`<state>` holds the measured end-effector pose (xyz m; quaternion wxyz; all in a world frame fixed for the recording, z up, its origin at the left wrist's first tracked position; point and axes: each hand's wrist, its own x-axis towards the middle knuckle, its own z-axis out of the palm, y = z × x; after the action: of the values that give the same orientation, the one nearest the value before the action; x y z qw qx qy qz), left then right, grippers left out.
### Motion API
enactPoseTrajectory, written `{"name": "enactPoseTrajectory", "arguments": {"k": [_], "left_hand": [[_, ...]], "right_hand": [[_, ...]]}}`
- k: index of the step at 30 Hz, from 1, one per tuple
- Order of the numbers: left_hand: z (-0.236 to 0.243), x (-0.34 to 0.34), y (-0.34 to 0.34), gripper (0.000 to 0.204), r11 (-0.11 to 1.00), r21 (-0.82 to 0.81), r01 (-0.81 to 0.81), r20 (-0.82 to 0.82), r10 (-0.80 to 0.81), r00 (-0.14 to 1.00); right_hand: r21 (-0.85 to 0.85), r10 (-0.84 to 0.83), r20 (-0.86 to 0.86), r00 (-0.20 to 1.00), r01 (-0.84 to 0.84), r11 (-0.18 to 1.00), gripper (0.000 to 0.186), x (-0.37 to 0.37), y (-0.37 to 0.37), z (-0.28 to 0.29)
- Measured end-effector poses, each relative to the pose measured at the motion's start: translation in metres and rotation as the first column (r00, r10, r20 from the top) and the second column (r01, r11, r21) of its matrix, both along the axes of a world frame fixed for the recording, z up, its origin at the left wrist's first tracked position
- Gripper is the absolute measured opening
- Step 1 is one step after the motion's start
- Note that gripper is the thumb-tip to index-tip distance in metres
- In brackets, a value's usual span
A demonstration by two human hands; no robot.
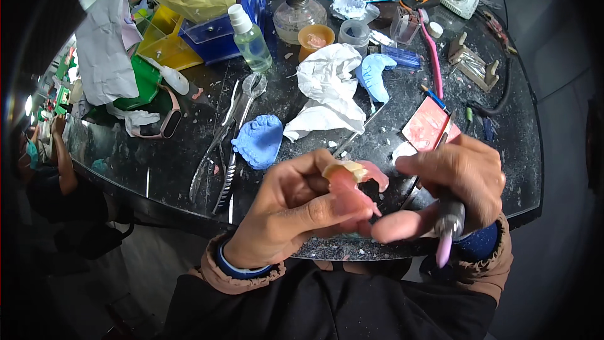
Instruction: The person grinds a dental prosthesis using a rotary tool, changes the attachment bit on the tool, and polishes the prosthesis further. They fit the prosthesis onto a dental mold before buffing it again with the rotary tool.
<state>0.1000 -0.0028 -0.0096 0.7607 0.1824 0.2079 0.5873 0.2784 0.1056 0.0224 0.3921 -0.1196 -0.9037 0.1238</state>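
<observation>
Over the table's near edge, my left hand (286, 217) pinches a pink denture (350, 194) with cream-coloured teeth along its top. My right hand (465, 176), slightly blurred, is closed around a rotary handpiece (450, 215). The handpiece's pale pink tip (444, 250) points down toward me, away from the denture. My right fingertips come close to the denture's right end; I cannot tell whether they touch it. Just beyond my left hand lies a blue dental cast (259, 141). A pink wax sheet (426, 124) lies flat behind my right hand.
Metal hand tools (229, 132) lie left of the cast. Crumpled white paper (327, 85) and a blue arch-shaped piece (375, 77) sit mid-table. Farther back stand a spray bottle (251, 41), a glass burner (297, 12) and an orange cup (314, 39). A person (60, 170) is at far left.
</observation>
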Motion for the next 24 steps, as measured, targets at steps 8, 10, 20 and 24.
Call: {"name": "enactPoseTrajectory", "arguments": {"k": [8, 10, 20, 24], "left_hand": [[-0.002, 0.01, -0.004, 0.027, 0.853, 0.381, -0.357, -0.518, 0.517, 0.682], [0.0, 0.01, -0.002, 0.03, 0.855, 0.364, -0.369, -0.555, 0.518, 0.651], [0.016, 0.001, -0.005, 0.084, 0.957, 0.198, -0.21, -0.592, 0.288, 0.753], [0.021, -0.006, -0.004, 0.074, 0.999, 0.041, -0.025, -0.566, 0.044, 0.823]], "right_hand": [[0.179, 0.088, -0.104, 0.991, -0.069, 0.981, 0.026, -0.003, 0.002, -0.015], [0.194, 0.115, -0.084, 0.99, -0.097, 0.976, 0.026, -0.001, 0.003, -0.014], [0.251, 0.056, 0.013, 0.998, -0.057, 0.966, 0.032, 0.007, -0.008, -0.002], [0.326, 0.02, -0.093, 0.995, 0.011, 0.945, 0.026, 0.005, -0.012, -0.006]]}}
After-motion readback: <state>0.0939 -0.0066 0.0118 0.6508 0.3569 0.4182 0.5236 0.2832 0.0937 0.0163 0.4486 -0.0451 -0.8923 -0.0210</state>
